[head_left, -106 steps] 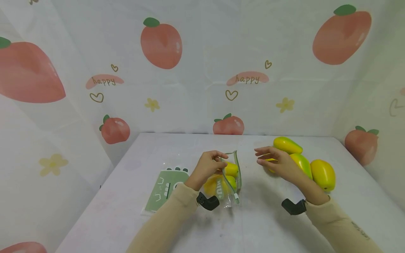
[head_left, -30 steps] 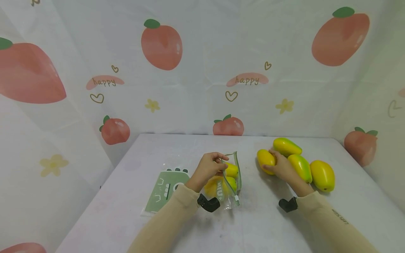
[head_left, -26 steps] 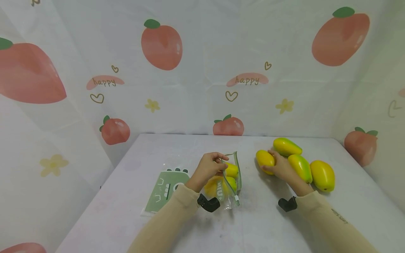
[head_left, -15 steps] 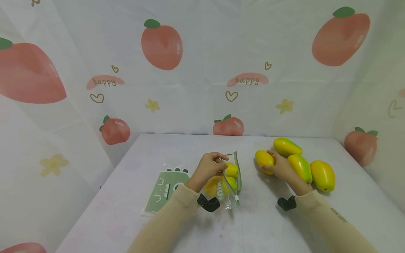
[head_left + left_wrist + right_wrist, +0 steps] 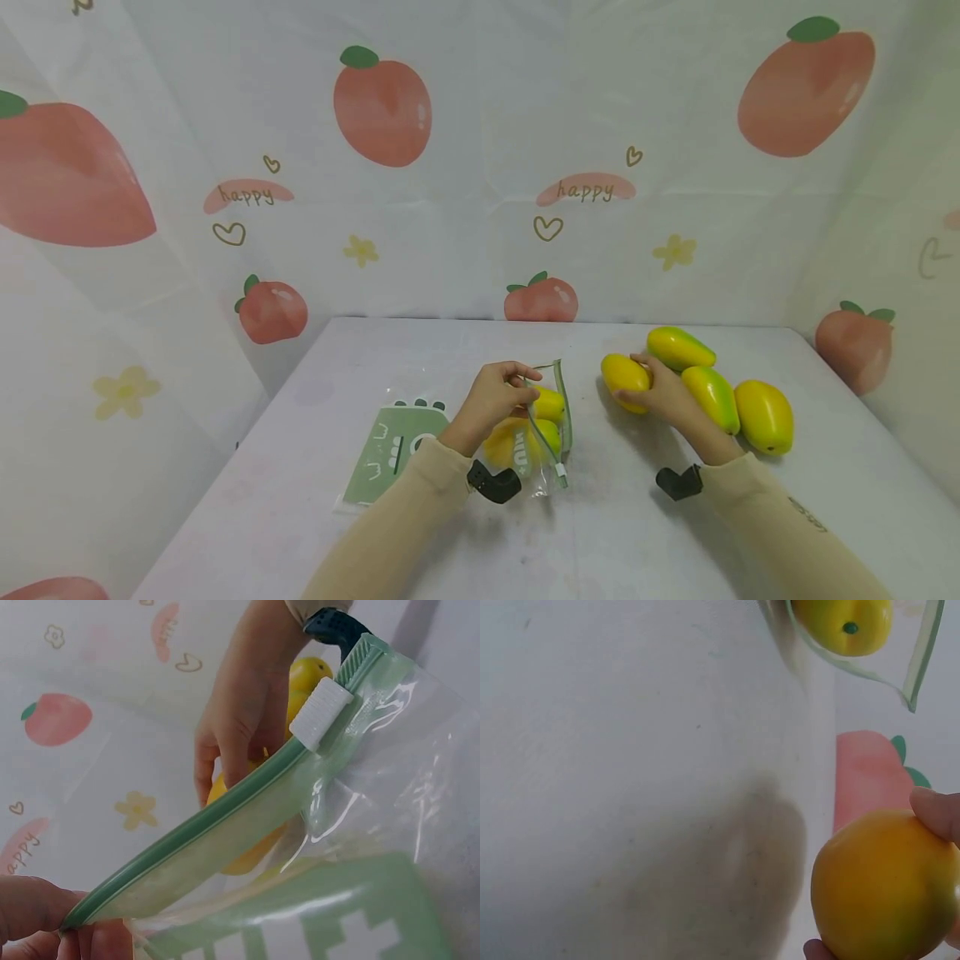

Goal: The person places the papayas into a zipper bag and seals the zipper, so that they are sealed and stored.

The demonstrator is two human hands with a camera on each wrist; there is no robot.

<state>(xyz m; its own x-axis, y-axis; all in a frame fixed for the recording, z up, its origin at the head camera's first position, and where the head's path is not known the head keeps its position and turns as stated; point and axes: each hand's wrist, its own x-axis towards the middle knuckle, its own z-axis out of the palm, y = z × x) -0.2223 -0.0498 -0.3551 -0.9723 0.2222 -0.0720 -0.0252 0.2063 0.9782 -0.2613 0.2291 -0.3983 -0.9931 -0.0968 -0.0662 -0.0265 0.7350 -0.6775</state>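
My left hand pinches the green-edged rim of a clear zip bag, whose mouth stands apart. Inside the bag, yellow-green mangoes show through the plastic. A white slider sits at one end of the zip in the left wrist view. To the right, my right hand grips a yellow mango, fingers and thumb around its sides. The right wrist view shows this mango close up, with a shadow on the table beside it. Part of the left fingers is hidden behind the bag's rim.
Three more mangoes lie right of the right hand: one at the back, one in the middle and one farthest right. A flat green-printed bag lies left of the left hand. A fruit-patterned cloth hangs behind the table.
My right hand has come down from hovering with nothing held and taken hold of the mango. Over the last second the mango has shifted slightly left with it. The left hand has stayed put.
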